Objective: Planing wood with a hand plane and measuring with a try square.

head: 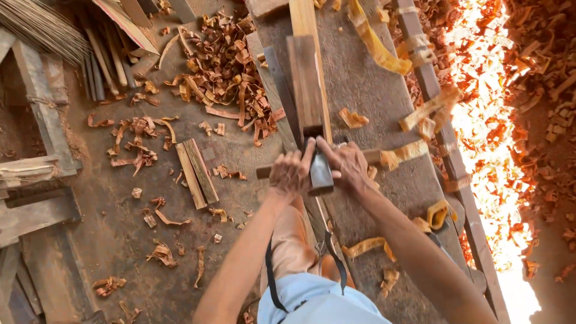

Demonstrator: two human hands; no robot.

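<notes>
- Head view: fingers of the left hand (290, 174) are curled tight round the left end of a cross handle (264, 172); the thumb reaches toward the plane's middle.
- Right hand (349, 166) is clamped the same way on the handle's right end, which shows past the knuckles, its thumb pressed by the dark iron (320, 174).
- Plane (308, 84), a long dark wooden block, lies lengthwise on a pale strip (303, 18) of wood, stretching away from the hands.
- Judged from its bulk, the plane is stiff and fairly heavy and looks smooth-sided; the cross handle is the sure hold, one hand each side.
- Strip rests on a grey bench (372, 96), running up its length.
- Curled shavings (375, 45) lie on the bench right of the plane; a bigger heap (225, 72) lies on the floor left of it.
- Two short slats (197, 173) lie on the floor left of the hands.
- Sunlit shavings cover the ground far right of the bench.
</notes>
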